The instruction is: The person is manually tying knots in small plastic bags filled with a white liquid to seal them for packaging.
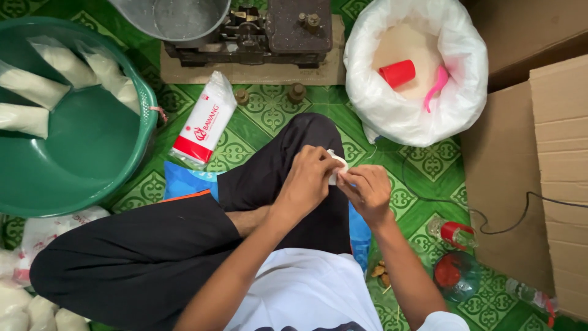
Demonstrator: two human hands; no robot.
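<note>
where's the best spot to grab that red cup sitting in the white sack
Probably by its side wall, from above. The red cup lies tipped on the white grains inside the open white sack, its round body exposed on top. Come in from the left, since the pink scoop lies close on the cup's right.

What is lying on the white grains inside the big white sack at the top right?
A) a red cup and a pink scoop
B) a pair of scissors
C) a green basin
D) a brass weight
A: inside the open white sack, a red cup and a pink scoop rest on the white grains, while both hands work a small white piece over the lap.
</note>
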